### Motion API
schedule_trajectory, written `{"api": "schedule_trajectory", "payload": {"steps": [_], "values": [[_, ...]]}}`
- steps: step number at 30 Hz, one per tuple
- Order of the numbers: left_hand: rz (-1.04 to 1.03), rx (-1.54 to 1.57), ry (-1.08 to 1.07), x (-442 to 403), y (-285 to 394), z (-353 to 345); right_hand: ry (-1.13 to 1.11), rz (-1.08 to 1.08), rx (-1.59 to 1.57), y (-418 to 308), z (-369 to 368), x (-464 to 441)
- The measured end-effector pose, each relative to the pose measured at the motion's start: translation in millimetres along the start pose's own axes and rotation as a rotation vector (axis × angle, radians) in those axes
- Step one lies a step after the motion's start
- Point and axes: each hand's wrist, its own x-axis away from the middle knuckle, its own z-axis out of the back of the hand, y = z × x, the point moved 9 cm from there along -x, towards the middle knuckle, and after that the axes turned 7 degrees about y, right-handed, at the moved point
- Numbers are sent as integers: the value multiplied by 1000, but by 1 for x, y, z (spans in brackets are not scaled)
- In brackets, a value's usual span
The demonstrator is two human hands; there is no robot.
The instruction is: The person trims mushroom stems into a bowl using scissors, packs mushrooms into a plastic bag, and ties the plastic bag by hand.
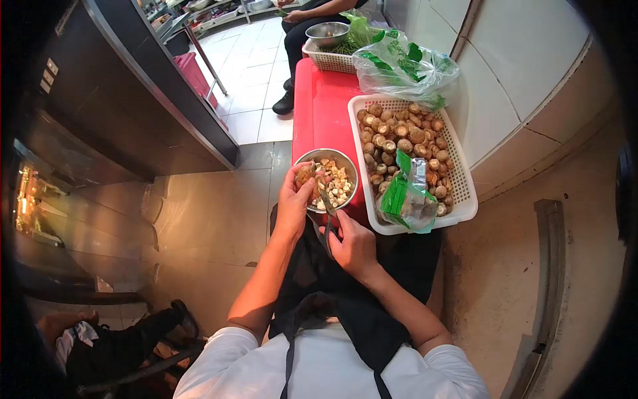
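Note:
Over the left rim of a metal bowl [353,165], my left hand [293,197] holds a brown mushroom [305,174] between its fingers. Small pale and orange-brown pieces [337,183] lie inside the bowl. My right hand [354,245] is closed round the dark handles of a pair of scissors [328,211], whose blades point up over the bowl, close to the mushroom. To the right, a white basket [466,183] holds many brown mushrooms [417,135], with a green and clear plastic package [397,197] lying on them.
The bowl and basket rest on a red surface [322,100]. Behind are a clear bag of greens [405,63] and another basket [332,62] with leaves and a metal bowl [327,33]. One person [306,30] sits at the top, another [126,342] at lower left. A tiled wall stands right.

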Motion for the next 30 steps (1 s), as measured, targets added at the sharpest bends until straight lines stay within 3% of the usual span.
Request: {"api": "schedule_trajectory", "payload": {"steps": [3,9,12,15,18,21,30], "values": [[8,-36,25,-8,-13,13,-107,-99,-23,6,-11,2],[7,-79,52,-17,-23,24,-64,-127,-108,10,-20,-1],[-3,-98,62,-21,-26,27,-138,-243,-157,18,-26,-3],[15,-111,63,-21,-26,25,-249,-632,-551,50,-54,16],[42,-105,74,-23,-27,28,-230,-748,-711,46,-47,21],[14,-153,47,-31,-27,30,-211,-769,-727,49,-43,29],[57,-65,84,-33,-25,12,-107,-483,-510,46,-24,19]]}}
